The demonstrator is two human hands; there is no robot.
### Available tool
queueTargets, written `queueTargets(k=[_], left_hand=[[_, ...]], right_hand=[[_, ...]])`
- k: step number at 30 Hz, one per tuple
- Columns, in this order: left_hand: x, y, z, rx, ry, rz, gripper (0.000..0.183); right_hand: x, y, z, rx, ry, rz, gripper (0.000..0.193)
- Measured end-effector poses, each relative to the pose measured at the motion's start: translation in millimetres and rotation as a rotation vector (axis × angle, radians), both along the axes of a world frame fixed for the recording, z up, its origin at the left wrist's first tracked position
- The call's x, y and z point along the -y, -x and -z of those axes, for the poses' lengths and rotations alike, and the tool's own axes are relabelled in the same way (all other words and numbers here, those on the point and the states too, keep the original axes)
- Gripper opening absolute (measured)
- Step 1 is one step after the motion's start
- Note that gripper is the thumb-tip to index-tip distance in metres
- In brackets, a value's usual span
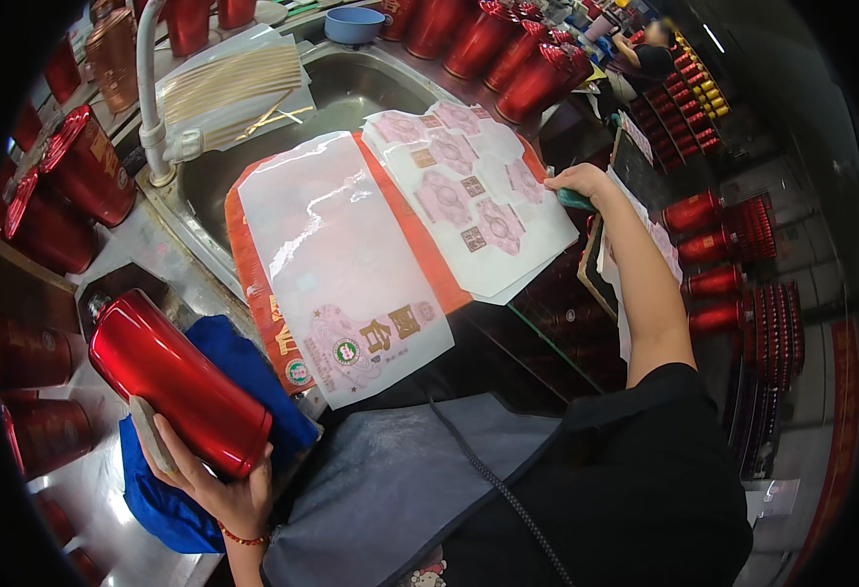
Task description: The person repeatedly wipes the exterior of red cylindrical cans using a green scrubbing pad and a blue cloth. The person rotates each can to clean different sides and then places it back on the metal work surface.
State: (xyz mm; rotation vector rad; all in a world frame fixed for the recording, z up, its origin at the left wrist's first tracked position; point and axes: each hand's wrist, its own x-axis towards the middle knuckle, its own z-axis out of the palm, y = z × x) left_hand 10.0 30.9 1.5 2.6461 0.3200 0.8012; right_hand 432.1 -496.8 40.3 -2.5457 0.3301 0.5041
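My left hand (209,479) grips the base of a glossy red bottle (170,377), which lies tilted over a blue cloth (243,377) at the lower left. My right hand (578,182) reaches out to the right edge of a white sheet of pink labels (468,196) and holds a small teal tool (576,201) against it. Between the two hands lies a large red sheet covered by white backing paper (336,254), with a printed label at its near end.
A steel sink (351,83) with a white tap (151,117) lies under the sheets. Several red bottles stand at the back (507,49), on the left (77,171) and on shelves at the right (723,245). Another person (649,49) works far back.
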Motion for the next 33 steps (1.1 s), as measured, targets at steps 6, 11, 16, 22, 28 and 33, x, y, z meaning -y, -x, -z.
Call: queueTargets(k=[6,11,16,22,28,33], left_hand=[[0,1,-2,0.003,-0.012,0.007,0.113],[12,-16,-28,-0.076,-0.089,0.022,0.109],[12,-2,-10,-0.011,0.225,0.027,0.125],[5,-6,-11,0.041,0.431,0.048,0.131],[-1,-10,-20,0.053,0.382,0.113,0.128],[-4,-9,-21,0.044,0.448,0.121,0.127]], right_hand=[[31,-11,3,0.276,-0.153,-0.102,0.025],[-99,26,-69,0.474,0.032,-0.437,0.013],[-266,122,-115,0.545,-0.027,-0.872,0.014],[-356,187,-149,0.479,-0.378,-1.548,0.017],[-410,204,-168,0.267,-0.633,-1.81,0.013],[-457,185,-136,-0.019,-0.557,-1.842,0.011]])
